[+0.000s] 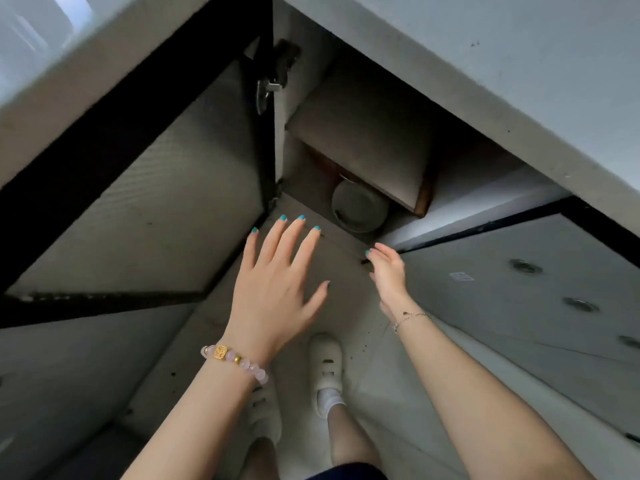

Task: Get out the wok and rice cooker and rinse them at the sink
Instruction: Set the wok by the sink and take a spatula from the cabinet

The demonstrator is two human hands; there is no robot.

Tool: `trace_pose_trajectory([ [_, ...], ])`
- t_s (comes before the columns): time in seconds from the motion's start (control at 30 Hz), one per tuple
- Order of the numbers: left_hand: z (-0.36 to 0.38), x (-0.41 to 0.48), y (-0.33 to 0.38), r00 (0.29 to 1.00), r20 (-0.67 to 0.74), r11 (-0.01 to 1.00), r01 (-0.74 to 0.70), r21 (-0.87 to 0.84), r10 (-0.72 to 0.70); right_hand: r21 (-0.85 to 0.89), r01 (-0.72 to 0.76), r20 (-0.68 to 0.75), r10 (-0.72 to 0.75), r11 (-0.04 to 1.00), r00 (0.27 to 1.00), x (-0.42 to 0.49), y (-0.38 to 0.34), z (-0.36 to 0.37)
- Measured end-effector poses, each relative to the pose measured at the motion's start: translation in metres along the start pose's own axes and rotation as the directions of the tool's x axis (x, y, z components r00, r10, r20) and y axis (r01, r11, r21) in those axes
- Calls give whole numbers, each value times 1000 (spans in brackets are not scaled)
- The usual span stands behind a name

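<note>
So the only cookware showing is a round grey metal vessel point(360, 206) sitting on the floor of the open under-counter cabinet point(301, 181), tucked under the cabinet's grey shelf board point(363, 140). It's dim in there, so I can't tell if it's the wok or the rice cooker pot. Nothing's touching it. The left hand point(273, 289) hovers just in front of the cabinet opening, all 5 fingers straight and spread, holding nothing. The right hand point(388, 271) is by the cabinet's right front edge, fingers loosely extended, also holding nothing; can't tell if it touches that edge. The cabinet's black-framed textured glass door point(138, 202) is swung open on the left. In front of the cabinet, 2 white strap shoes point(325, 368) stand on the pale tiled floor point(381, 393). There's a pink bead bracelet point(235, 362) on the left wrist.
</note>
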State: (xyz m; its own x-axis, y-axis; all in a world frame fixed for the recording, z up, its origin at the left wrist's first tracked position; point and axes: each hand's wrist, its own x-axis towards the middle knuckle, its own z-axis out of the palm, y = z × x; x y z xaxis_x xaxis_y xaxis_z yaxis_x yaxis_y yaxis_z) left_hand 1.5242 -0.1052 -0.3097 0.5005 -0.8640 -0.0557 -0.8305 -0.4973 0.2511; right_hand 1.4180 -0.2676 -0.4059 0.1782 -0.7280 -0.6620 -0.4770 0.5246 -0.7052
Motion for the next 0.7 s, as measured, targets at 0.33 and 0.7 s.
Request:
trace_pose_trajectory([
  [0.33, 73, 61, 16, 992, 128, 980, 3, -199, 22, 558, -267, 152, 219, 786, 964, 63, 6, 6],
  [0.7, 162, 190, 72, 779, 615, 312, 618, -722, -123, 681, -288, 207, 199, 674, 958, 38, 34, -52],
])
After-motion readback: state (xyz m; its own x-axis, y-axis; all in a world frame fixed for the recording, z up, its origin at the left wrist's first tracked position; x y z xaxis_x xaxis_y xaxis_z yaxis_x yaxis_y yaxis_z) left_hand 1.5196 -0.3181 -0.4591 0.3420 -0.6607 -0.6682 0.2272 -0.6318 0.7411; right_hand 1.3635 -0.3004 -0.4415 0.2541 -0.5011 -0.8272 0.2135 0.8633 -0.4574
